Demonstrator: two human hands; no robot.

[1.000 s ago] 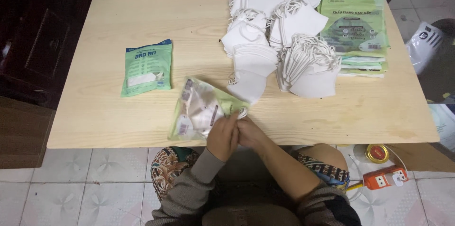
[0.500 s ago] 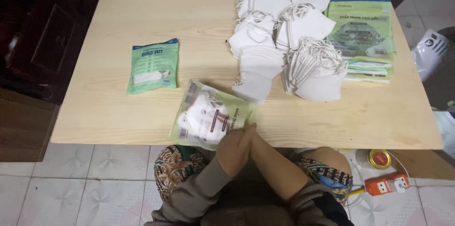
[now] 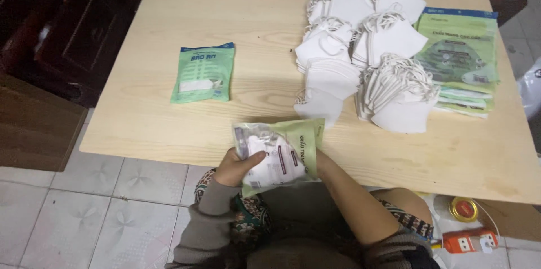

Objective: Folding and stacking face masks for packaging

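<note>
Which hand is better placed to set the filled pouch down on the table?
Probably left. The left hand grips the clear-and-green plastic pouch of white masks on its visible face, thumb across it. The right hand is mostly hidden behind the pouch, so its grip can't be judged. Light wooden table lies directly ahead.

2 hands: left hand [image 3: 234,166] and right hand [image 3: 319,159], both on 1 green mask pouch [image 3: 277,153]. 1 sealed green pouch [image 3: 203,73] lies up-left of left hand. Approx. 6 stacks of white masks [image 3: 360,60] beyond right hand; 1 pile of flat green pouches [image 3: 463,60] further right.
</note>
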